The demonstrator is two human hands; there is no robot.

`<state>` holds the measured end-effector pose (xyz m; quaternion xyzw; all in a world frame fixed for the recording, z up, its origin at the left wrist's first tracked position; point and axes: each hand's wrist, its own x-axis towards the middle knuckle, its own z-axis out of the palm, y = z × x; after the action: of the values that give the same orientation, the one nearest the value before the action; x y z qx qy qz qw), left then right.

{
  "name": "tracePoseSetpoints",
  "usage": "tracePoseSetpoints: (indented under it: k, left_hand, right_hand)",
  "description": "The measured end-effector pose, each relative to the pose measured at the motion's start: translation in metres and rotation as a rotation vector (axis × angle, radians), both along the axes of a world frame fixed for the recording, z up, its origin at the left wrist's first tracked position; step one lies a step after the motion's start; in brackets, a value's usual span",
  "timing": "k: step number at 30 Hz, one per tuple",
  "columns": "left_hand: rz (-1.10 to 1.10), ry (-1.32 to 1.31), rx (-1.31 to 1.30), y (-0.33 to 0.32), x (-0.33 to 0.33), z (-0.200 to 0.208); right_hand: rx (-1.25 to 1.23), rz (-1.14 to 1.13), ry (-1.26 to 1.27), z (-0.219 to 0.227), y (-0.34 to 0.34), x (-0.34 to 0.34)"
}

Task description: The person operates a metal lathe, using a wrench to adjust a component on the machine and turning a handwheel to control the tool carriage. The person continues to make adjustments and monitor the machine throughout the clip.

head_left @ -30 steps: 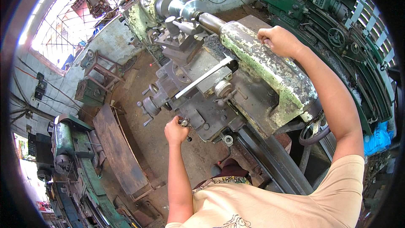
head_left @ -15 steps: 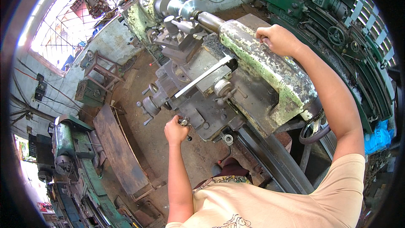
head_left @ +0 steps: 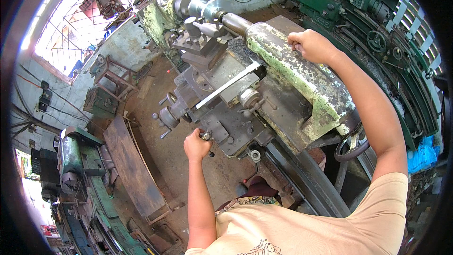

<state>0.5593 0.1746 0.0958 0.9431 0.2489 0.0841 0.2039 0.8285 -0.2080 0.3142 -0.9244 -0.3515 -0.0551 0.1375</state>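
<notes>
A metal lathe stands before me. My left hand (head_left: 197, 145) is closed round a crank handle (head_left: 206, 136) at the front of the carriage (head_left: 236, 130). My right hand (head_left: 314, 47) rests on top of the tailstock (head_left: 295, 71), whose green and white paint is peeling. Its fingers are curled shut, and whatever they may grip is hidden. From the tailstock a quill (head_left: 236, 23) reaches toward the bright round workpiece (head_left: 212, 9) at the chuck (head_left: 186, 2). A pale flat bar (head_left: 229, 85) lies slantwise across the slide, near the tool post (head_left: 200, 42).
The tailstock handwheel (head_left: 351, 147) is below my right forearm. Dark bed rails (head_left: 306, 179) run toward my body. A green lathe (head_left: 321, 4) stands at the far right, another machine (head_left: 87, 160) at the left. A wooden board (head_left: 134, 165) and a small stand (head_left: 111, 78) are on the floor side.
</notes>
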Motion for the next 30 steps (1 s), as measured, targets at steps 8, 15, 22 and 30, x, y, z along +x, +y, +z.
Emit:
tracePoseSetpoints:
  k: [8, 15, 22, 30]
  left_hand:
    - [0.015, 0.035, -0.002, -0.0013, 0.0003, 0.0026]
    - [0.020, 0.041, -0.024, -0.0015, 0.0007, 0.0042]
    - [0.004, 0.002, -0.017, -0.0001, 0.0001, 0.0012]
    - [0.000, -0.007, -0.002, 0.0008, 0.0003, -0.0016]
  right_hand:
    - [-0.007, -0.028, -0.012, 0.0033, 0.0008, -0.0022]
    - [0.023, -0.017, -0.035, 0.0028, -0.0001, -0.0018]
    - [0.005, -0.014, -0.035, 0.0018, 0.0002, -0.0023]
    - [-0.019, -0.011, -0.008, 0.0011, 0.0001, -0.0002]
